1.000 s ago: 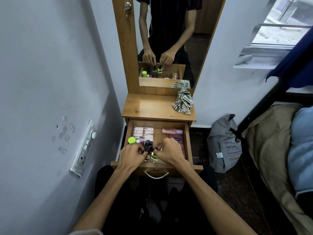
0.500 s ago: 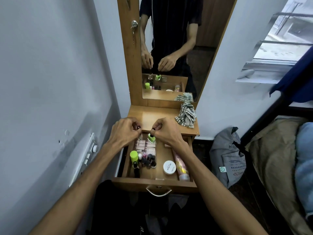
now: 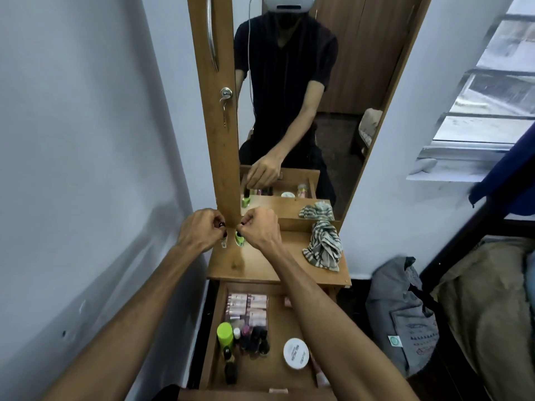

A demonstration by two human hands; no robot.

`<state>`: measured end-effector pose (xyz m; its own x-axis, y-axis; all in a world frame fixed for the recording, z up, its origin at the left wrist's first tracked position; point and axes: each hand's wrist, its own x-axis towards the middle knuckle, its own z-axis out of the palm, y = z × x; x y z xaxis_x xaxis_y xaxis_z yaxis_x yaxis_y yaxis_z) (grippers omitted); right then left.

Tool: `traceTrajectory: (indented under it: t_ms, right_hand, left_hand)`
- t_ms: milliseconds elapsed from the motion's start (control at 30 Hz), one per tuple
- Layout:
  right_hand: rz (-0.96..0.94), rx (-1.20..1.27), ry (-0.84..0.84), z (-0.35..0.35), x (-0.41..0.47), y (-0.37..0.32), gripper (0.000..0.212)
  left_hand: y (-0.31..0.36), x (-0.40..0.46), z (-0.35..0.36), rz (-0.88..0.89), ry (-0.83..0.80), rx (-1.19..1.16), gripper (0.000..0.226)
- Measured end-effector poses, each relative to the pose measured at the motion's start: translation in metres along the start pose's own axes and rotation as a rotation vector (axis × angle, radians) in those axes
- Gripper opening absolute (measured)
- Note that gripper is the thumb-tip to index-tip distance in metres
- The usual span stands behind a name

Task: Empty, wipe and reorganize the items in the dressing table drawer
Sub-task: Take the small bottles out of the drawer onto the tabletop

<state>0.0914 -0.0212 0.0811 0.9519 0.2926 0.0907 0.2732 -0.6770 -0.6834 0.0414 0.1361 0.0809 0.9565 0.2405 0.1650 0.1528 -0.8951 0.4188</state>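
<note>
Dressing table (image 3: 260, 267) at twelve o'clock from my seat carries one tall mirror (image 3: 292, 105), one striped cloth (image 3: 322, 246) crumpled at its two o'clock corner, and below it one open drawer (image 3: 278, 369) whose long axis runs six to twelve. I count two hands over the tabletop's back edge: my left hand (image 3: 199, 231) curls round small dark-capped bottles, my right hand (image 3: 260, 228) pinches a green nail polish bottle (image 3: 239, 238), upright. Inside the drawer sit one white round jar (image 3: 296, 353) with lettering too blurred to read, one lime-capped bottle (image 3: 225, 333) at nine o'clock, and pink tubes I cannot count.
</note>
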Motion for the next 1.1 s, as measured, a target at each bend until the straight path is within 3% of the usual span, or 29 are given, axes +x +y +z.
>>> traceTrajectory:
  t_ms: [267, 733, 1100]
  right_hand:
    - [-0.007, -0.022, -0.015, 0.033, 0.041, -0.007, 0.017]
    - [-0.011, -0.019, 0.017, 0.049, 0.058, -0.002, 0.013]
    - [-0.097, 0.018, 0.03, 0.033, 0.034, 0.006, 0.013]
  left_hand:
    - [-0.027, 0.039, 0.02, -0.039, -0.012, -0.018, 0.019]
    - [-0.038, 0.056, 0.036, 0.01, 0.03, -0.054, 0.019]
    - [-0.034, 0.039, 0.036, -0.043, 0.107, -0.042, 0.039]
